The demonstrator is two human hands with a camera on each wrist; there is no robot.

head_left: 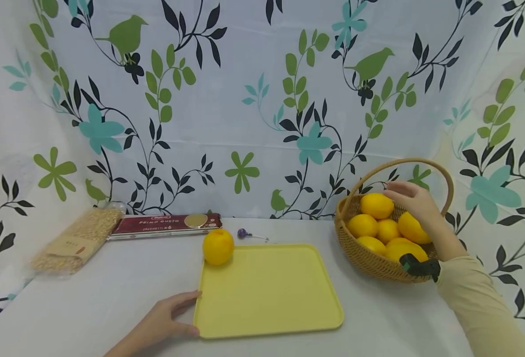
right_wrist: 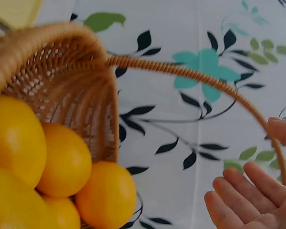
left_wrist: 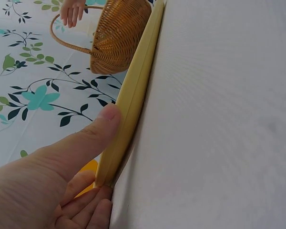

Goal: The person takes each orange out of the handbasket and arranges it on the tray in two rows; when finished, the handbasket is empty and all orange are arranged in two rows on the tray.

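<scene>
My left hand (head_left: 164, 317) touches the left edge of a yellow tray (head_left: 271, 292), thumb by the near corner and fingertips farther along the edge. In the left wrist view the thumb (left_wrist: 107, 117) lies against the tray's rim. An orange (head_left: 218, 247) sits at the tray's far left corner. Over a wicker basket (head_left: 356, 255) with several yellow-orange fruits (head_left: 377, 206) hovers my right hand (head_left: 411, 198), holding nothing. In the right wrist view its fingers (right_wrist: 243, 191) are spread loosely near the basket's arched handle (right_wrist: 190, 74), apart from the fruits.
Behind the tray lie a dark red spaghetti pack (head_left: 164, 225) and a small purple-headed item (head_left: 243, 233) with a thin clear stick. A clear bag of pale grains (head_left: 79, 240) is at the left. A patterned cloth (head_left: 253, 124) hangs behind the white table (head_left: 110, 287).
</scene>
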